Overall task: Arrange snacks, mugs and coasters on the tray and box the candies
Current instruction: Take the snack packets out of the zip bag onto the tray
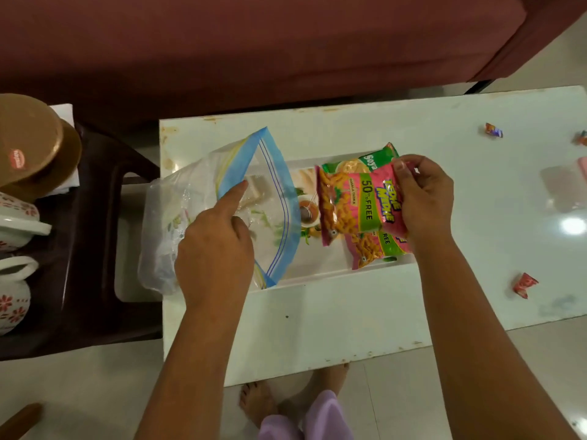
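Nearest me, below the tray, my bare feet (263,404) stood on the pale floor at the desk's (317,328) near edge. The white tray (330,270) lay flat on the desk, its long side toward me.

My left grip (216,249) was at the tray's left end. Thumb and curled fingers pinched the clear plastic of a zip bag (197,192), and the forefinger lay straight against the bag's blue rim. The bag's mouth stood open over the tray's left end, and its body hung past the desk's left edge.

My right grip (422,198) was over the tray's right end, clamped on the top edge of a pink snack packet (359,201), fingertips and thumb pinching it. A second pink packet (368,249) lay in the tray under the first. A green packet (378,157) showed behind them, toward the tray's far rim.

A red candy (525,284) lay on the desk right of the tray, on the near side. Two more candies (493,130) (582,138) lay right of the tray on the far side, well apart from it.

Left of the tray, off the desk, a dark stool (95,249) carried two white mugs (12,296) (17,214) with red flowers. A brown round lid (28,141) lay behind them. Beyond the tray ran a maroon sofa (254,42).
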`<state>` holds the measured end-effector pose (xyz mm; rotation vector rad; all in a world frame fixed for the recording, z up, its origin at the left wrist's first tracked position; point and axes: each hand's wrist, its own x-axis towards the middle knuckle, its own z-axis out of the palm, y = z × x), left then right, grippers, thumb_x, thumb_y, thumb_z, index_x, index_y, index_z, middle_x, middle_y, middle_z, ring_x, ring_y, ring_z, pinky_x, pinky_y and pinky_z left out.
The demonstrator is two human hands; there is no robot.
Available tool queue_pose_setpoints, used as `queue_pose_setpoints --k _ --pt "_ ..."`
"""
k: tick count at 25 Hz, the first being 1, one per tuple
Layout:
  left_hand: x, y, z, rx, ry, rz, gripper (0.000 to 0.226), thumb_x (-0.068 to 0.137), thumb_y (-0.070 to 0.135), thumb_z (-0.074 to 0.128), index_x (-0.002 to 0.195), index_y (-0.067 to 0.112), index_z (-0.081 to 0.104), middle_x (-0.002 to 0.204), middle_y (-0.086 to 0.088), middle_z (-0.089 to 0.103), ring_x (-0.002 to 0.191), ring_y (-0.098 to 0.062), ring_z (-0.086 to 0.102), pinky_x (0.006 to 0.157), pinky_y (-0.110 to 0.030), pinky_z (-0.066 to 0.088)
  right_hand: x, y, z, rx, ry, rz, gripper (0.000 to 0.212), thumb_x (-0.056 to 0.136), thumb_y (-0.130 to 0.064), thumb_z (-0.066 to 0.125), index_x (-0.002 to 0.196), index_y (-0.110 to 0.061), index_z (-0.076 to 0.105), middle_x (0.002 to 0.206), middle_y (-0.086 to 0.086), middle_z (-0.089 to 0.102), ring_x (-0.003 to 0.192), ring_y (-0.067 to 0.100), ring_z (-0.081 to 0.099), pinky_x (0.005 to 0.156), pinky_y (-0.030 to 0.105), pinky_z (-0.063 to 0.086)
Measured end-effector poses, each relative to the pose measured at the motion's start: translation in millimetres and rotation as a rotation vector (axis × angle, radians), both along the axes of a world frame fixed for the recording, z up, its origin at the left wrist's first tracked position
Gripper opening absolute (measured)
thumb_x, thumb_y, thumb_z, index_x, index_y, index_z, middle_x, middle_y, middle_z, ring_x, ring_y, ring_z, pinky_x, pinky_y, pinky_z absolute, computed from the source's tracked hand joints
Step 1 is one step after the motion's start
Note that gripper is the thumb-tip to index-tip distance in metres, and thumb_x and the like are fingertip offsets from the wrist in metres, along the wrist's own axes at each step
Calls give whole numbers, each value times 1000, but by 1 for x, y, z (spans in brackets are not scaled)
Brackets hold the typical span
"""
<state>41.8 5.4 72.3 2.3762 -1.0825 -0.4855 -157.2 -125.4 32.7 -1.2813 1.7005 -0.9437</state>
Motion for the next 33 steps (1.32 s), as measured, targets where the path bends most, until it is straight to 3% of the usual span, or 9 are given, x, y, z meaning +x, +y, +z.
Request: queue_pose_setpoints --k 3,7,11,14,18,22,30,31,33 --pt "-4 -4 -3 -10 -9 17 40 96 15 40 130 32 52 90 -9 64 70 -26 56 62 -46 55 -17 -1 -34 54 284 30 10 89 -29 55 85 -26 64 85 7 71 84 28 66 80 42 52" --pt "-12 -2 -8 5 11 -3 41 96 18 38 133 35 47 90 -6 62 69 -22 56 57 -39 51 -7 2 -62 73 482 221 17 93 -23 51 97 -18 66 93 6 70 79 21 58 67 25 37" --pt "-15 3 -12 3 47 -13 43 96 17 38 134 35 47 78 -6 58 60 -13 48 48 -25 39 -4 10 -70 82 546 188 17 93 -20 50 102 -15 64 97 9 69 85 26 61 67 29 42" --pt "-18 3 -13 -21 71 -27 42 95 17 38 133 32 49 77 -5 57 57 -11 45 50 -17 32 1 26 -66 -103 740 146 23 88 -12 51 109 -13 60 112 10 63 103 29 56 80 37 44" --pt "-21 4 -13 -37 84 -28 41 96 16 38 132 32 50 80 -5 60 63 -16 50 53 -23 35 23 70 -78 -379 999 463 31 83 -17 59 115 -17 60 122 5 62 116 28 55 104 49 36" --pt "-19 10 -17 -60 75 -46 41 96 16 39 132 31 50 79 -5 58 63 -13 48 51 -19 36 24 101 -105 -276 1218 754 58 82 -46 58 133 -21 49 141 2 49 133 26 42 111 54 23" --pt "-15 19 -18 -148 72 -69 42 96 21 41 137 32 43 64 9 41 54 -10 46 48 -19 36 18 80 -89 -231 1118 1009 47 89 -40 49 133 -26 49 148 -3 40 141 23 28 116 51 8" --pt "-15 21 -18 -160 90 -72 42 96 22 41 137 33 42 66 7 44 56 -10 48 48 -23 42 20 80 -82 -237 1060 992 45 91 -37 46 134 -25 47 150 -3 38 142 23 26 116 48 6" --pt "-12 25 -17 -194 135 -81 43 97 24 43 137 35 39 69 7 49 60 -12 55 50 -33 51 35 83 -60 -355 795 839 35 93 -25 48 126 -18 55 139 3 51 132 25 41 113 42 20"
